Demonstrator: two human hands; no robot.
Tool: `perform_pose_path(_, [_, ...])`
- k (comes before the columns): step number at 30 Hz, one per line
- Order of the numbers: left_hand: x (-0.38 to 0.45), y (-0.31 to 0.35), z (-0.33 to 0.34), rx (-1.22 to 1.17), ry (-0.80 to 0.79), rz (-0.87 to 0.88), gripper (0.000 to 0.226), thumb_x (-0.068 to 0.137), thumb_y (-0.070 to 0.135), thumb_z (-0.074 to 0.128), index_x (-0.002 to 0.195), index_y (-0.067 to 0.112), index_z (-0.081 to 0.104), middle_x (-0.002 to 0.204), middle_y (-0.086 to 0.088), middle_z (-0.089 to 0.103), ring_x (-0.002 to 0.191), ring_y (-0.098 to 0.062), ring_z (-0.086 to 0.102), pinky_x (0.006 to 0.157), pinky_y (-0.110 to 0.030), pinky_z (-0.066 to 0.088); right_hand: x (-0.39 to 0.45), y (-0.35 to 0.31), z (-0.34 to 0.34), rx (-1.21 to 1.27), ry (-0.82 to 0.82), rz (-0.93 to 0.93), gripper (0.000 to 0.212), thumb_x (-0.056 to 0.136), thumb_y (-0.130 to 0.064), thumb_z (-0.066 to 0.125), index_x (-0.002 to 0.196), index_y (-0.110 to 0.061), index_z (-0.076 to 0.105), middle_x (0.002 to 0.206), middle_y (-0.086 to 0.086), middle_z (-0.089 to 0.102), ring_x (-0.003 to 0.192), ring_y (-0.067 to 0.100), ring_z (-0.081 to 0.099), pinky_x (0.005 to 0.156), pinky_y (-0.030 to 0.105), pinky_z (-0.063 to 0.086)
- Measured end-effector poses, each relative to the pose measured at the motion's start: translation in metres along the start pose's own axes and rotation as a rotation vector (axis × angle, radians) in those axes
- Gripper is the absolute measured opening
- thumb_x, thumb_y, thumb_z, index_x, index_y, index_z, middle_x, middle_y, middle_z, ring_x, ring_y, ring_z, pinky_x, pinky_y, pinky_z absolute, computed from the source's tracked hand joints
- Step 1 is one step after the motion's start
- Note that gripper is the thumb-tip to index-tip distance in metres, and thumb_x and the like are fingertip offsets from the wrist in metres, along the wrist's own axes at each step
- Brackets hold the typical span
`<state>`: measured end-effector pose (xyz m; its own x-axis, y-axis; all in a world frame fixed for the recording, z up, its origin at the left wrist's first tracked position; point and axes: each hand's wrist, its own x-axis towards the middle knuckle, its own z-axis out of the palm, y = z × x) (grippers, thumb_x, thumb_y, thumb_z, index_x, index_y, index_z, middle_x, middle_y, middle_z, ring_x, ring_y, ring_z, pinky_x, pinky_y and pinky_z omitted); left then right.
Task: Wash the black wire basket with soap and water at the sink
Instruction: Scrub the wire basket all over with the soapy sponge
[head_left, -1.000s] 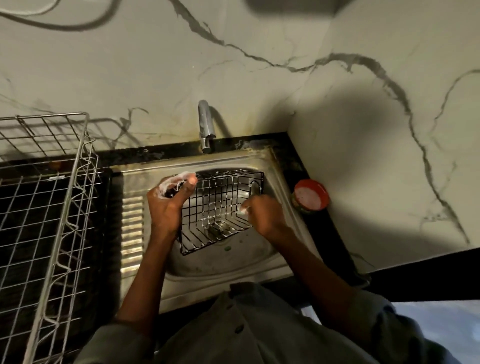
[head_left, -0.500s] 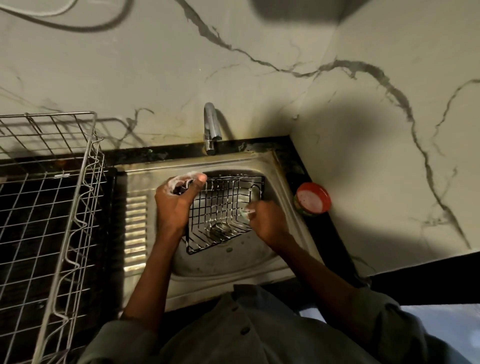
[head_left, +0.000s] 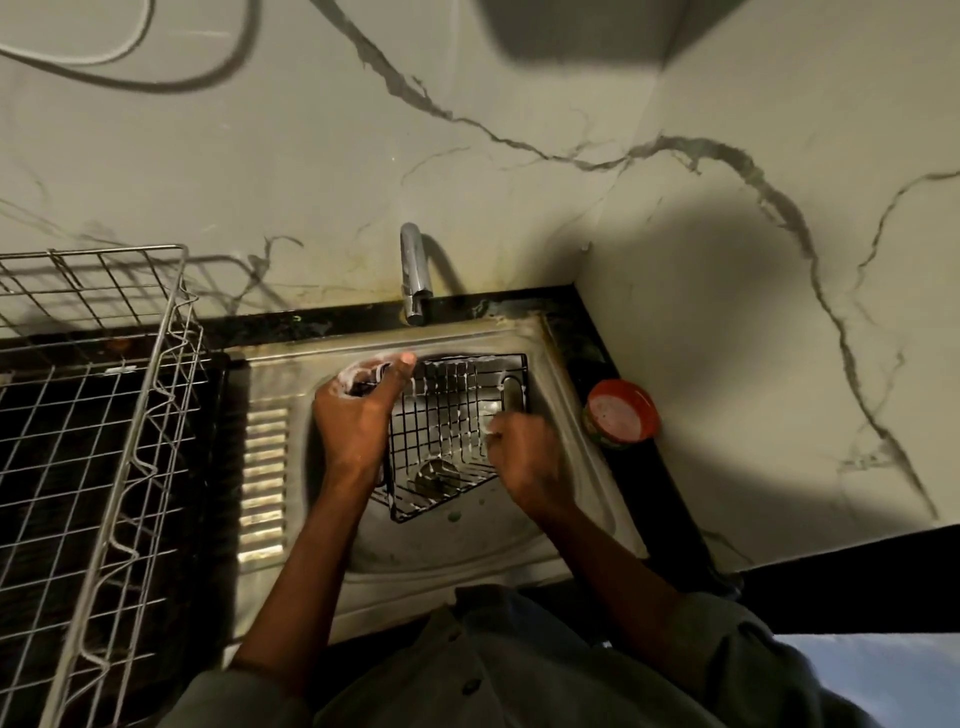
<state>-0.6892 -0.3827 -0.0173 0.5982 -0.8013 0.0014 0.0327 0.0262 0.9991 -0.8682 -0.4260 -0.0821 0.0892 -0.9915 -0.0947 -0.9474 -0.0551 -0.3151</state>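
The black wire basket (head_left: 452, 431) stands tilted in the bowl of the sink (head_left: 519, 545), and I have both hands on it. My left hand (head_left: 358, 415) is closed around its left rim, thumb laid along the top wire, with white foam bunched at the fingers; whether a scrubber sits in there I cannot tell. My right hand (head_left: 524, 457) is curled tight against the right side of the mesh, something pale and sudsy at its fingertips, too blurred to name. Streaks of lather cling to several wires, so I judge the soaping to be under way but not finished. The tap (head_left: 414, 275) above shows no running water, so the rinse looks yet to be done. A red-rimmed tub (head_left: 621, 413) waits on the black worktop (head_left: 587, 358) just right of the sink, and a bare metal drying rack (head_left: 93, 441) stands to the left, where I expect the basket goes last.
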Motion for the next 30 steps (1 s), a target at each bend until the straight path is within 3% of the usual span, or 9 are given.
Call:
perform_pose_path(5, [-0.002, 0.008, 0.007, 0.007, 0.007, 0.022, 0.017, 0.086, 0.026, 0.086, 0.100, 0.019, 0.080, 0.089, 0.009, 0.081, 0.087, -0.005, 0.076, 0.078, -0.018, 0.059, 0.016, -0.009, -0.002, -0.103, -0.044, 0.053, 0.014, 0.095, -0.019, 0.063, 0.107, -0.019, 0.072, 0.111, 0.006, 0.072, 0.099, 0.023, 0.070, 0.079, 0.031, 0.052])
perform_pose_path(9, [0.004, 0.009, -0.004, 0.008, 0.074, -0.028, 0.029, 0.086, 0.033, 0.083, 0.107, 0.014, 0.079, 0.094, 0.006, 0.080, 0.087, -0.003, 0.075, 0.085, -0.024, 0.061, 0.008, 0.021, -0.012, -0.020, 0.229, 0.049, 0.034, 0.095, -0.011, 0.059, 0.127, -0.021, 0.062, 0.108, -0.001, 0.067, 0.087, 0.020, 0.067, 0.068, 0.028, 0.046])
perform_pose_path(10, [0.005, 0.007, -0.006, 0.020, 0.079, -0.044, 0.031, 0.085, 0.036, 0.083, 0.107, 0.014, 0.079, 0.094, 0.004, 0.080, 0.088, -0.004, 0.075, 0.086, -0.026, 0.061, 0.012, 0.022, -0.014, 0.025, 0.275, 0.040, 0.033, 0.093, -0.011, 0.060, 0.124, -0.020, 0.064, 0.107, 0.000, 0.068, 0.086, 0.021, 0.068, 0.067, 0.026, 0.045])
perform_pose_path(13, [0.004, 0.005, -0.007, 0.056, 0.068, -0.073, 0.032, 0.082, 0.045, 0.084, 0.102, 0.020, 0.079, 0.094, 0.004, 0.081, 0.093, -0.010, 0.077, 0.086, -0.031, 0.062, 0.025, 0.003, -0.013, 0.019, 0.147, -0.049, 0.015, 0.092, -0.018, 0.063, 0.104, -0.020, 0.072, 0.103, 0.002, 0.073, 0.090, 0.021, 0.070, 0.073, 0.029, 0.056])
perform_pose_path(16, [0.004, 0.008, -0.003, 0.030, 0.066, -0.090, 0.026, 0.084, 0.041, 0.084, 0.096, 0.019, 0.079, 0.087, 0.006, 0.080, 0.086, -0.006, 0.075, 0.083, -0.026, 0.058, 0.030, -0.019, -0.006, -0.043, -0.025, -0.060, 0.015, 0.093, -0.020, 0.065, 0.105, -0.021, 0.075, 0.108, 0.004, 0.074, 0.099, 0.025, 0.072, 0.084, 0.032, 0.058])
perform_pose_path(20, [0.009, 0.006, -0.006, 0.004, 0.133, -0.113, 0.028, 0.083, 0.041, 0.085, 0.077, 0.016, 0.075, 0.068, 0.011, 0.069, 0.062, -0.001, 0.059, 0.068, -0.022, 0.050, 0.026, 0.001, -0.017, -0.065, 0.070, -0.027, 0.015, 0.095, -0.020, 0.057, 0.103, -0.012, 0.068, 0.095, 0.007, 0.068, 0.088, 0.027, 0.067, 0.067, 0.033, 0.049])
perform_pose_path(22, [0.011, 0.005, -0.009, -0.003, 0.144, -0.122, 0.039, 0.083, 0.043, 0.086, 0.080, 0.006, 0.073, 0.062, 0.013, 0.066, 0.058, 0.002, 0.057, 0.065, -0.021, 0.049, 0.024, 0.011, -0.027, 0.002, 0.145, -0.048, 0.012, 0.094, -0.019, 0.055, 0.094, -0.014, 0.066, 0.084, 0.004, 0.061, 0.082, 0.028, 0.064, 0.063, 0.031, 0.043])
perform_pose_path(27, [0.006, 0.007, -0.004, 0.019, 0.106, -0.108, 0.032, 0.084, 0.043, 0.085, 0.078, 0.013, 0.075, 0.063, 0.012, 0.069, 0.063, -0.003, 0.063, 0.069, -0.026, 0.052, 0.036, -0.024, -0.015, -0.095, -0.062, -0.129, 0.015, 0.096, -0.020, 0.062, 0.103, -0.020, 0.075, 0.103, 0.005, 0.073, 0.094, 0.023, 0.071, 0.078, 0.028, 0.054])
perform_pose_path(30, [0.004, 0.007, -0.002, 0.042, 0.096, -0.108, 0.027, 0.082, 0.047, 0.085, 0.073, 0.024, 0.074, 0.072, 0.007, 0.077, 0.071, -0.010, 0.071, 0.075, -0.029, 0.056, 0.033, -0.016, -0.007, -0.097, -0.011, -0.083, 0.018, 0.097, -0.018, 0.058, 0.109, -0.015, 0.071, 0.108, 0.006, 0.071, 0.096, 0.025, 0.069, 0.079, 0.034, 0.056])
